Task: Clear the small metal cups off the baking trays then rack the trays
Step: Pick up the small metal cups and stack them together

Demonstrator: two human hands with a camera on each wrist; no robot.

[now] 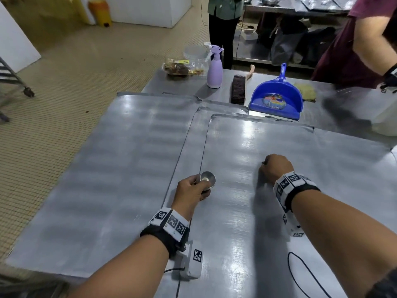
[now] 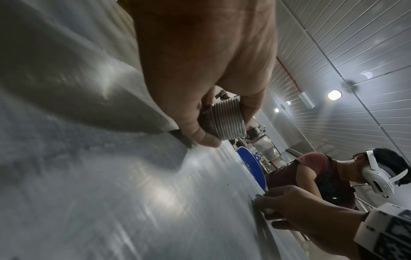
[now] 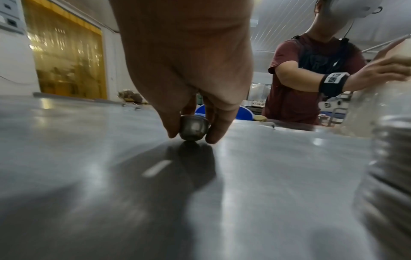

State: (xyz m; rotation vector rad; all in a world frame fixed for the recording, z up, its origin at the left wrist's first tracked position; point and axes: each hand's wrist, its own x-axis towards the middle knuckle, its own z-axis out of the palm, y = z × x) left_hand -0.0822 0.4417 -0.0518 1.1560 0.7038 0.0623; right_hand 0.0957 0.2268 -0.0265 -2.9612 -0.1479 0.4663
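The left hand (image 1: 191,188) grips a nested stack of cups (image 1: 207,179), held just above the left edge of the top baking tray (image 1: 279,211). The right hand (image 1: 275,168) is further right on the same tray, thumb and fingers (image 3: 217,126) pinching a single cup (image 3: 193,129) that's touching the tray surface. A blue dustpan (image 1: 277,100) and a brush (image 1: 238,88) sit at the far end of the table.

Tan tiled floor (image 1: 90,78), steel table (image 1: 184,84)

Bare forearms, black wrist straps (image 1: 165,234) with white square-coded marker bands (image 1: 289,182), thin black cable (image 1: 305,274).
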